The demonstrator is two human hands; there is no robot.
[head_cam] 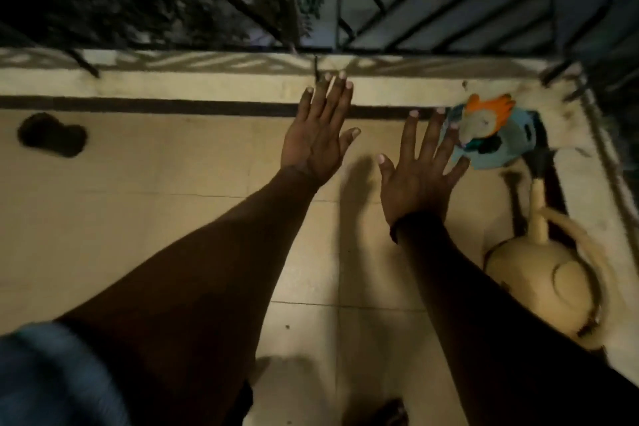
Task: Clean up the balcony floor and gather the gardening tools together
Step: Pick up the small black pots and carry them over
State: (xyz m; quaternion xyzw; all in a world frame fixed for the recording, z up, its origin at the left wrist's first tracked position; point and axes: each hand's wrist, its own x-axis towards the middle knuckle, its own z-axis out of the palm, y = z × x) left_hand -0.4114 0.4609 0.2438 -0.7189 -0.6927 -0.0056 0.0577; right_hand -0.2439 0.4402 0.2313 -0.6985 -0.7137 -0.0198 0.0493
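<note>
Hands (316, 142) and (420, 173) hover spread, fingers straight, holding nothing, above the floor (138, 218). Gloves (489, 135) and watering can (539, 280) lie beside the railing (415, 10); a hasty reach could likely tip the can.

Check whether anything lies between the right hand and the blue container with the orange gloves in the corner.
Nothing visible does. The right hand is spread open, and its fingertips already overlap the blue container in this view; actual contact cannot be judged. The cream watering can lies nearer the camera, off that line.
</note>
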